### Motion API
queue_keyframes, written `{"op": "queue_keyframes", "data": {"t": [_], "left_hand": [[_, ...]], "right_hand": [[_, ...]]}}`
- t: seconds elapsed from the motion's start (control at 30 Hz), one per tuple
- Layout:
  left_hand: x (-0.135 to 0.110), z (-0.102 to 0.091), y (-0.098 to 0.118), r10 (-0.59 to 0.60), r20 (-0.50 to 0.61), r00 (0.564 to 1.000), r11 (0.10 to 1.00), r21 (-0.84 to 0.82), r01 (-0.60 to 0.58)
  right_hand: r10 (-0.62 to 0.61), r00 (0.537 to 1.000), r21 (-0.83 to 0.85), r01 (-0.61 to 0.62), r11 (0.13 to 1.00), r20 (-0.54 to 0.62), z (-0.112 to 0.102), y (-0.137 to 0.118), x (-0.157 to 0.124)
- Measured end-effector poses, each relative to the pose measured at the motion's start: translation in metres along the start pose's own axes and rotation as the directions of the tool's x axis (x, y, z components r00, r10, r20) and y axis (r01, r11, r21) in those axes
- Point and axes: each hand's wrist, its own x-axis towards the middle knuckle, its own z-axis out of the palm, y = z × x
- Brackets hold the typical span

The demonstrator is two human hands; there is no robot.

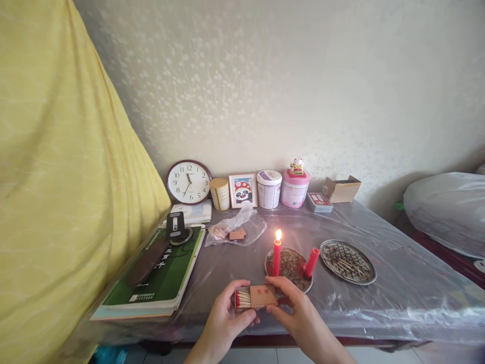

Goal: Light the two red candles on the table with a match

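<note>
Between my two hands is a small brown matchbox (264,297), its tray slid partly out to the left so red-tipped matches (243,299) show. My left hand (227,313) pinches the tray end, while my right hand (293,308) grips the sleeve's right end. Just beyond them stands a lit red candle (277,258) on a round metal plate (291,252). A shorter, unlit red candle (312,262) leans to the right on the same plate. Farther right, used matchsticks (347,266) lie on a second round plate (329,243).
A green book (151,278) with a dark brown case (149,265) on it lies at left. A plastic bag (252,222) rests mid-table. Along the wall stand a clock (189,182), a panda picture (243,192), tins (269,189) and an open cardboard box (343,190). A yellow curtain (68,167) hangs left.
</note>
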Motion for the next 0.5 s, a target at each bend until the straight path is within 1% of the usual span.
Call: {"op": "queue_keyframes", "data": {"t": [0.17, 0.3, 0.37, 0.5], "left_hand": [[0.001, 0.002, 0.006, 0.000, -0.058, 0.998, 0.990, 0.140, 0.008], [0.000, 0.005, 0.008, 0.017, -0.070, 0.997, 0.970, 0.244, 0.001], [-0.001, 0.006, 0.008, 0.042, -0.068, 0.997, 0.946, 0.323, -0.018], [-0.002, 0.009, 0.005, 0.082, -0.025, 0.996, 0.895, 0.441, -0.062]], "right_hand": [[0.006, 1.000, -0.090, -0.004, 0.996, 0.020, -0.001, -0.006, -0.001], [-0.058, 0.998, -0.184, 0.053, 0.982, -0.023, -0.001, -0.011, -0.001], [-0.080, 0.997, -0.211, 0.073, 0.975, -0.024, 0.002, -0.014, -0.002], [-0.122, 0.992, -0.241, 0.129, 0.962, 0.041, 0.014, -0.016, -0.005]]}}
